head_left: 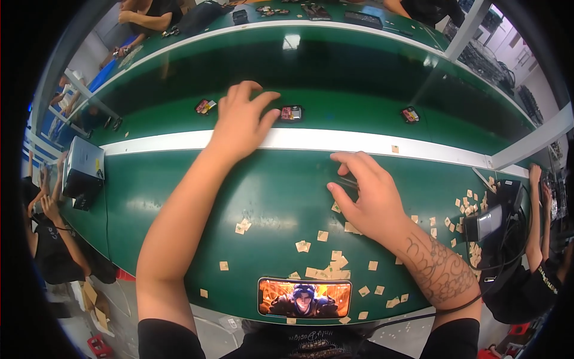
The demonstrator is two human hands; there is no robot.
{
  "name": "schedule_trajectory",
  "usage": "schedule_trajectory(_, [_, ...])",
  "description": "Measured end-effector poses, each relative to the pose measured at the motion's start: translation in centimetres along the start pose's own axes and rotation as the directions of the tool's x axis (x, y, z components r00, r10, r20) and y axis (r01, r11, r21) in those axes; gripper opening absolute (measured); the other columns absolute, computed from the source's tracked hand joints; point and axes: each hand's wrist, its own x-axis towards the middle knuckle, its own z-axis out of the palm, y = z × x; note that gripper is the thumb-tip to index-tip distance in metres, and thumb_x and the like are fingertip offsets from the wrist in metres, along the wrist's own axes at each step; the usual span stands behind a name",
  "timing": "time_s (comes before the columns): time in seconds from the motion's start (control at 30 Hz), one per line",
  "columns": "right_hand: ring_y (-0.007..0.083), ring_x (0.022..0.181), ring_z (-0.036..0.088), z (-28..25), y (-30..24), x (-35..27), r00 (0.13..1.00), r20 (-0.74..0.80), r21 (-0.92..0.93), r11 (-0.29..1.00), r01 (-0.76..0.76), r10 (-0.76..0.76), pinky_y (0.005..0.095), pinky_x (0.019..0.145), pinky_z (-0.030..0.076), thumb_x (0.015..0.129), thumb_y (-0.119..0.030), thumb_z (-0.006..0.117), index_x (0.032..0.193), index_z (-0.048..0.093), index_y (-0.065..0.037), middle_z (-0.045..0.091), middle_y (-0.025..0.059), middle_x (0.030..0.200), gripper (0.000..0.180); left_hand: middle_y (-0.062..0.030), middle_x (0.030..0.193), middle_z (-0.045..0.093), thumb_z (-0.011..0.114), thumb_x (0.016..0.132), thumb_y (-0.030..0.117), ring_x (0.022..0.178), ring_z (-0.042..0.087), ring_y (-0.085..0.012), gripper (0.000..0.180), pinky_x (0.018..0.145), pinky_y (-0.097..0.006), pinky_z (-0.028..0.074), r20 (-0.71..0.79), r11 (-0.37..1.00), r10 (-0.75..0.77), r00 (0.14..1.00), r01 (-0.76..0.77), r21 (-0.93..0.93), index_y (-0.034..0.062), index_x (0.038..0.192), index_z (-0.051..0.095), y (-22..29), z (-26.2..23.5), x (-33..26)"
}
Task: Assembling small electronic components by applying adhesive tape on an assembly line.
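My left hand reaches forward across the white strip onto the green belt, fingers spread and holding nothing. Its thumb tip is just left of a small black part with a pink face. My right hand rests on the green bench, with thumb and fingers curled around a small dark flat part, mostly hidden under the fingers. Several tan paper squares lie scattered around this hand.
Two similar small parts lie on the belt. A phone with a lit picture lies at the near edge. A grey box stands left, a dark device with cables right. Other people sit at both sides and across.
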Motion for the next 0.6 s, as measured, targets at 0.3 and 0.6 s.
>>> schedule_trajectory(0.3, [0.0323, 0.083, 0.073, 0.0, 0.0, 0.1, 0.999, 0.025, 0.006, 1.000, 0.024, -0.024, 0.0418, 0.072, 0.059, 0.092, -0.011, 0.077, 0.130, 0.064, -0.005, 0.068, 0.0143, 0.113, 0.041, -0.0228, 0.152, 0.054, 0.063, 0.104, 0.030, 0.145, 0.047, -0.0412, 0.048, 0.121, -0.056, 0.033, 0.057, 0.966, -0.203, 0.978, 0.190, 0.174, 0.0240, 0.151, 0.060, -8.0, 0.7, -1.6])
schedule_trajectory(0.6, [0.0319, 0.087, 0.073, 0.0, -0.1, 0.1, 1.000, 0.016, 0.066, 0.998, 0.020, -0.021, 0.0409, 0.075, 0.059, 0.094, -0.008, 0.075, 0.123, 0.063, -0.003, 0.067, 0.0146, 0.111, 0.032, -0.0175, 0.124, 0.064, 0.066, 0.099, 0.004, 0.122, 0.058, -0.0395, 0.039, 0.104, -0.047, 0.051, 0.008, 0.958, -0.281, 0.960, 0.280, 0.056, 0.0123, 0.137, 0.067, -8.5, -1.4, -1.2])
